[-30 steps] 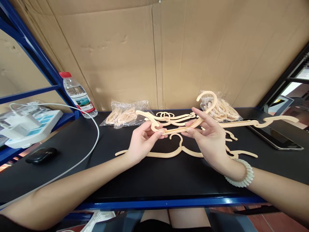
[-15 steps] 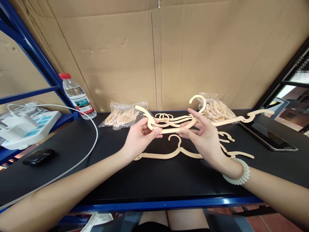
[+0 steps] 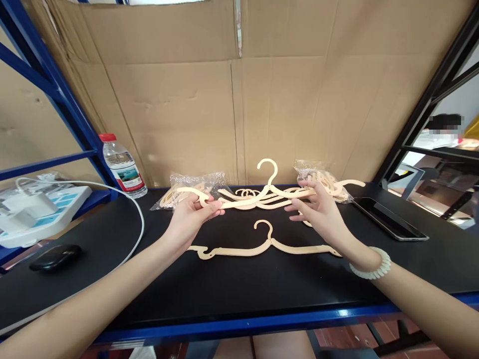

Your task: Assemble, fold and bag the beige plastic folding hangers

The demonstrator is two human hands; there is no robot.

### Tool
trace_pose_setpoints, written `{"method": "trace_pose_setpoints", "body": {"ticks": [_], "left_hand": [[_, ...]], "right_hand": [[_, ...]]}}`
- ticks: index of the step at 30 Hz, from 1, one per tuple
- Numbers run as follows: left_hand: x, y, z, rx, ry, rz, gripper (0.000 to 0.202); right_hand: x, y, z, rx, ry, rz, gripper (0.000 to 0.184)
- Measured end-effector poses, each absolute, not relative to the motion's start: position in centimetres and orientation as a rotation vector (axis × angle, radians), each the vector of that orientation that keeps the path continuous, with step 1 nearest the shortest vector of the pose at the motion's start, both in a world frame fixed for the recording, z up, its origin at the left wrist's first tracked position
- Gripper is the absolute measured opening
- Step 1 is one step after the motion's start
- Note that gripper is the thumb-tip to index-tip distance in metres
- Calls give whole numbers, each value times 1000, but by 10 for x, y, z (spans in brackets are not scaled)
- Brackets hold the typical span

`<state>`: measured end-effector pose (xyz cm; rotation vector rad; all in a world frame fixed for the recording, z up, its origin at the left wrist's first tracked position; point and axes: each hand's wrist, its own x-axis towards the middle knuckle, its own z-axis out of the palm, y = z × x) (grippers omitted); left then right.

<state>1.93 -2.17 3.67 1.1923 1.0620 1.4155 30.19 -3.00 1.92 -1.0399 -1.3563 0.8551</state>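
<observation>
A cream plastic hanger [image 3: 266,187] is held up level over the black table [image 3: 243,284], hook pointing up. My left hand [image 3: 189,215] pinches its left arm near the end. My right hand [image 3: 318,209] grips its right arm. Below them a second hanger [image 3: 262,247] of the same kind lies flat on the table. A few more hangers [image 3: 262,199] lie behind the held one, partly hidden by it.
Two clear bags of cream hanger parts, one [image 3: 190,188] at back left and one [image 3: 325,180] at back right, sit by the cardboard wall. A water bottle [image 3: 121,167], a white power strip [image 3: 41,212] with cable, a black mouse [image 3: 54,257] and a tablet [image 3: 389,219] are around.
The hanger was folded between my hands; now its two arms are spread out straight and the hook stands upright. My hands have moved apart along it.
</observation>
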Motion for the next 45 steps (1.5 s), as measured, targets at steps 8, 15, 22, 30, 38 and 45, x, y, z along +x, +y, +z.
{"method": "trace_pose_setpoints", "body": {"ticks": [8, 15, 22, 30, 38, 45], "left_hand": [[6, -35, 29, 1031, 1109, 1463, 27], [-11, -57, 24, 935, 1198, 1507, 37], [-30, -65, 20, 997, 1295, 1519, 92], [-45, -63, 17, 1338, 1507, 1122, 83], [-43, -66, 19, 1545, 1598, 998, 63], [-34, -63, 18, 1701, 1627, 988, 53]], "right_hand": [[327, -56, 7, -1289, -1690, 557, 28], [324, -85, 6, -1532, -2099, -139, 22], [308, -101, 17, -1804, -2314, -187, 24], [300, -102, 19, -1917, -2365, -123, 27], [301, -95, 17, -1915, -2391, -62, 25], [308, -93, 9, -1901, -2365, -47, 21]]}}
